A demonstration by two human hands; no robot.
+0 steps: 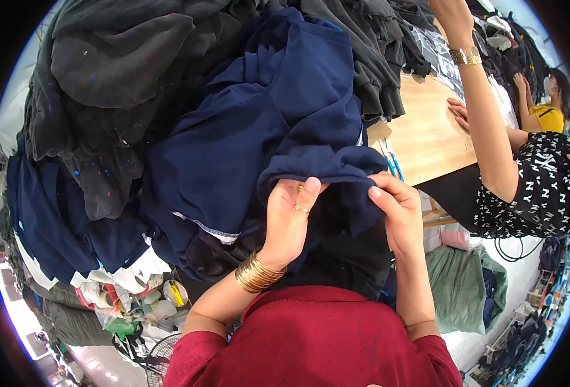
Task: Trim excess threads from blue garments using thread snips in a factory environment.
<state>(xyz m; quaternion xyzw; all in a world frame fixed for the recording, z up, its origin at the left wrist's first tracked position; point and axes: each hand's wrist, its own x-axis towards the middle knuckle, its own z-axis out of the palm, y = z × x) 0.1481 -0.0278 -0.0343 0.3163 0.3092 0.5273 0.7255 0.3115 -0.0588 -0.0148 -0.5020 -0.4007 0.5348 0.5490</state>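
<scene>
A navy blue garment (227, 151) lies spread over the heap in front of me. My left hand (288, 216) pinches its folded edge between thumb and fingers; rings and gold bangles show on that hand and wrist. To the right, my right hand (398, 203) grips the same edge, thumb on top. Between both hands the navy cloth is stretched out in a band. Some of my fingertips are hidden under the fabric. Scissors with blue handles (393, 164) rest on the wooden table just beyond my right hand.
Dark grey and black garments (117, 64) are piled high at the far left. A light wooden table (430, 138) stands to the right, where a co-worker in a black patterned shirt (533, 193) reaches across. A green sack (456, 287) sits on the floor at the right; clutter (140, 303) lies left.
</scene>
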